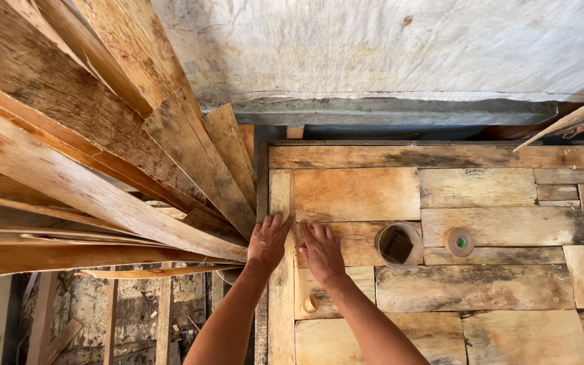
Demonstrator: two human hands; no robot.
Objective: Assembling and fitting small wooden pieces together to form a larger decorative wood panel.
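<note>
My left hand (pixel 268 240) rests flat, fingers together, on a narrow upright wooden strip (pixel 280 196) at the left edge of a patchwork board of wood pieces (pixel 495 290). My right hand (pixel 321 250) lies flat beside it on a pale plank (pixel 356 195), fingers pointing away from me. Neither hand holds anything. The two hands nearly touch at the seam between the strip and the plank.
A stack of long rough planks (pixel 82 169) fans out at the left, ending next to my left hand. On the board sit a round open container (pixel 399 245), a tape roll (pixel 458 241) and a smaller roll (pixel 310 305). A grey wall (pixel 386 47) is behind.
</note>
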